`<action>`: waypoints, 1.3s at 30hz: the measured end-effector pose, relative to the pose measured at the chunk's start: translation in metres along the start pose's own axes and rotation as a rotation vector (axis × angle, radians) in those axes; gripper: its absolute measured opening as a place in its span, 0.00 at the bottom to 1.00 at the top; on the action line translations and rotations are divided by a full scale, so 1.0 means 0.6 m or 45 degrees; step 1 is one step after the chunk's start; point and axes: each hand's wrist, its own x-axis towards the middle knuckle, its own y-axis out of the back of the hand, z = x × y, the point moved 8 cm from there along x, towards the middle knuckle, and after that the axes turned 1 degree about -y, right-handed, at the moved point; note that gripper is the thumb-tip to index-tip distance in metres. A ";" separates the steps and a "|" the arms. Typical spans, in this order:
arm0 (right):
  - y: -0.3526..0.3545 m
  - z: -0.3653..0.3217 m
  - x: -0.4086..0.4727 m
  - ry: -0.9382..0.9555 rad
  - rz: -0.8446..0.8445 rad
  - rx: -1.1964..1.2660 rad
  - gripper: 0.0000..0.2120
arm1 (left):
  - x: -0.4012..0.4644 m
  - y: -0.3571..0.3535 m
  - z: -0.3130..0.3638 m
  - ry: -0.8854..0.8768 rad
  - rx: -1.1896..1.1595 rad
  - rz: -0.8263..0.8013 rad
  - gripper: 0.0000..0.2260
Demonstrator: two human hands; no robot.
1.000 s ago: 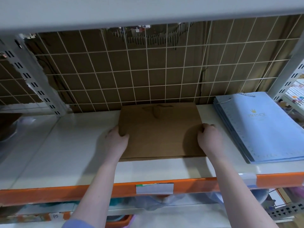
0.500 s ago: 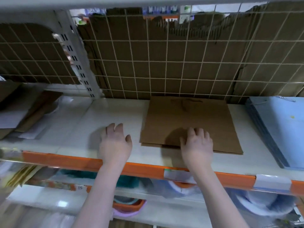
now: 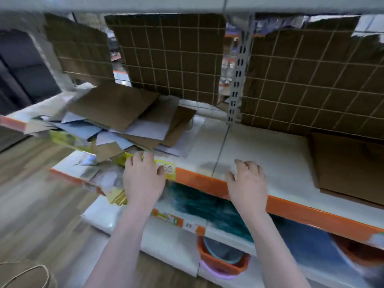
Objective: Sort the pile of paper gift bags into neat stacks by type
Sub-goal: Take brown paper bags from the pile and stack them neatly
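Now 2 hands empty (fingers spread): left hand (image 3: 143, 179) near bag pile (image 3: 116, 123), right hand (image 3: 247, 181) over shelf (image 3: 270, 154).

No legible text anywhere; heavy motion blur. Yellow price label (image 3: 168, 169) on the orange shelf edge (image 3: 199, 181): dark marks, unreadable. Lower shelf tag (image 3: 189, 225): two digits, possibly "10", uncertain. Neighbouring label (image 3: 166, 216): print smeared.
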 end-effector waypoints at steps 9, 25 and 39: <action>-0.072 -0.234 0.068 0.128 -0.022 -0.010 0.18 | 0.132 0.053 -0.202 0.132 -0.057 0.086 0.20; -0.244 -0.483 0.259 -0.038 -0.249 0.211 0.25 | 0.470 0.021 -0.409 0.165 -0.115 0.107 0.21; -0.282 -0.501 0.291 -0.604 -0.134 0.690 0.31 | 0.630 -0.053 -0.490 0.048 -0.211 -0.199 0.20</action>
